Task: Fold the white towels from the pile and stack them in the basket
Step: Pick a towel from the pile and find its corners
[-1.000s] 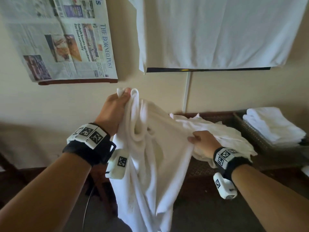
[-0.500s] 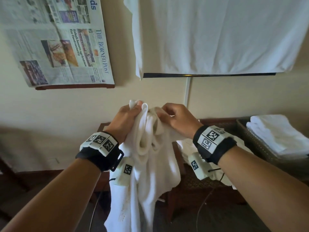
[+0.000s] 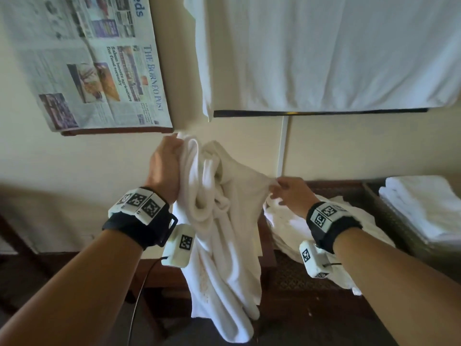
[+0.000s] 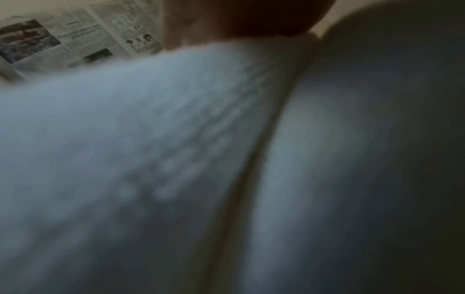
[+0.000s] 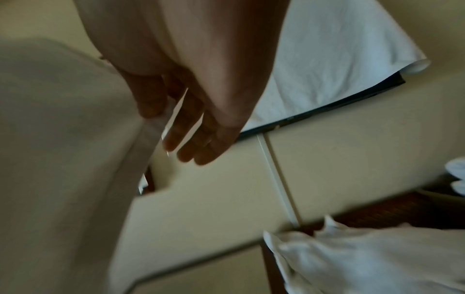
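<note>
A white towel (image 3: 224, 236) hangs in the air in front of the wall, bunched at the top. My left hand (image 3: 169, 156) grips its upper corner high up. My right hand (image 3: 282, 191) pinches the towel's edge farther right and lower, pulling it sideways; in the right wrist view the thumb and forefinger (image 5: 151, 107) hold the hem of the towel (image 5: 62, 159) while the other fingers are straight. The left wrist view is filled by blurred towel cloth (image 4: 151, 159). The pile of white towels (image 3: 319, 236) lies on the dark table behind my right wrist. Folded towels (image 3: 424, 208) sit in the woven basket (image 3: 389, 221) at right.
A newspaper (image 3: 94, 63) hangs on the wall at upper left. A white sheet (image 3: 324, 51) covers a dark-edged panel above. A white conduit (image 3: 283, 146) runs down the wall. The dark wooden table (image 3: 299, 278) stands below, dark floor in front.
My right hand, which met the left at the towel's top half a second ago, has slid right and down along the edge. The towel's top edge is now stretched between both hands.
</note>
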`<state>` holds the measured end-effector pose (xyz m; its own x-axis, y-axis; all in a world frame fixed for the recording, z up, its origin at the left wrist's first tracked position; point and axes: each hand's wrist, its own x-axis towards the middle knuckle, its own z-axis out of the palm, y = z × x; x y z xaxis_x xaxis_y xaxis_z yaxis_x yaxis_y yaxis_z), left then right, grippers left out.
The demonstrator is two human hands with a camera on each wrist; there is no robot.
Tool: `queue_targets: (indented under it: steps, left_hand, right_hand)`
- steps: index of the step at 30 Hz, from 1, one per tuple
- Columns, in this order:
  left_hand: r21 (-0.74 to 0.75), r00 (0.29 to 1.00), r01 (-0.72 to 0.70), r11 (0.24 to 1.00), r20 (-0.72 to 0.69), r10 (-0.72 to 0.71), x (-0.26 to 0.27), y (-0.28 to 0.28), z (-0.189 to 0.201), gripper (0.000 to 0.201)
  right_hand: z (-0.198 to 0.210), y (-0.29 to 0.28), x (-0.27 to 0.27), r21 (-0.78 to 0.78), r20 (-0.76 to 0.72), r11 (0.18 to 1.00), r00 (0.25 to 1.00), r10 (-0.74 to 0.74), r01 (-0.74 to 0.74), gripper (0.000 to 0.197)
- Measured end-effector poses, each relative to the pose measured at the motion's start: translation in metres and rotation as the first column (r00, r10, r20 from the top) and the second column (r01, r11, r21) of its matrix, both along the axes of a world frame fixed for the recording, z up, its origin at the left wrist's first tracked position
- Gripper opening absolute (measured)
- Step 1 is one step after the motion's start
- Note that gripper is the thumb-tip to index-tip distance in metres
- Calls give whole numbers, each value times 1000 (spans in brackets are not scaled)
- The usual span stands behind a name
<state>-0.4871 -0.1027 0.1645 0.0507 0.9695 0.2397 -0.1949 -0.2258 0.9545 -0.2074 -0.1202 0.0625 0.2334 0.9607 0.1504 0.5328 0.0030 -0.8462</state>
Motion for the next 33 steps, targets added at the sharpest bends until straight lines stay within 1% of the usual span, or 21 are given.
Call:
queue_targets:
  steps: [1, 2, 3, 5, 6, 7, 8, 9, 11, 12, 13, 15, 18, 22, 25, 27, 28, 30, 33]
  left_hand:
    - [45, 998, 25, 999, -54, -23, -3, -2, 7, 27]
    - [103, 989, 86, 991, -126, -73, -8, -1, 14, 27]
    - [144, 973, 177, 974, -172, -152, -13, -1, 23, 29]
    - [178, 905, 406, 896, -214, -368, -30, 1, 43, 29]
    - [205, 868, 483, 851, -237, -435, -40, 3, 54, 24]
    - [242, 848, 520, 819, -262, -461, -50, 5, 65, 20]
    - [290, 849, 521, 803, -277, -450, -60, 9, 75, 17]
    - [327, 857, 509, 796, -278, -434, -68, 12, 85, 23]
    - [376, 880, 474, 796, -241, -410, -79, 20, 105, 48]
    - [402, 888, 461, 792, -209, -411, -84, 20, 114, 51]
    - [429, 894, 447, 785, -175, -413, -87, 19, 122, 44]
    - [469, 902, 419, 777, -121, -414, -90, 16, 135, 25]
    - [517, 910, 389, 763, -88, -404, -93, 10, 148, 15]
    - [529, 888, 410, 743, -47, -457, -105, 9, 159, 18]
    - [540, 867, 430, 724, -22, -498, -115, 8, 164, 35]
    - [536, 858, 436, 723, -6, -513, -120, 8, 165, 47]
    - [530, 855, 439, 725, 1, -519, -123, 10, 165, 50]
    - [505, 849, 455, 734, 1, -528, -129, 11, 164, 45]
    - [458, 835, 493, 740, -10, -551, -137, 17, 161, 22]
  right_hand:
    - [19, 2, -2, 86, -2, 996, 1000, -18, 18, 16]
    - [41, 3, -5, 180, -14, 983, 999, -34, 36, 12]
    - [64, 5, -10, 272, -28, 961, 999, -44, 50, 10]
    - [114, 1, -27, 419, -27, 908, 999, -21, 31, 10]
    - [137, -2, -38, 477, -14, 879, 1000, 14, -6, 11]
    - [159, -5, -49, 528, -1, 848, 998, 59, -49, 11]
    - [180, -10, -62, 568, 20, 818, 995, 97, -91, 11]
    - [199, -16, -76, 602, 54, 787, 991, 124, -132, 12]
    - [232, -28, -105, 654, 141, 725, 976, 166, -218, 12]
    - [246, -33, -120, 672, 177, 694, 966, 189, -259, 11]
    - [257, -37, -134, 683, 206, 667, 954, 216, -298, 10]
    - [273, -43, -158, 681, 232, 639, 933, 276, -358, 6]
    - [288, -46, -187, 691, 239, 605, 915, 326, -396, 4]
    - [302, -46, -213, 716, 231, 573, 911, 343, -398, 1]
    - [307, -45, -230, 707, 236, 581, 909, 344, -403, 5]
    - [308, -44, -238, 700, 231, 590, 910, 345, -402, 7]
    - [308, -43, -242, 697, 235, 593, 910, 342, -403, 8]
    - [307, -42, -249, 687, 247, 607, 914, 321, -399, 7]
    - [303, -38, -257, 679, 262, 622, 920, 293, -391, 7]
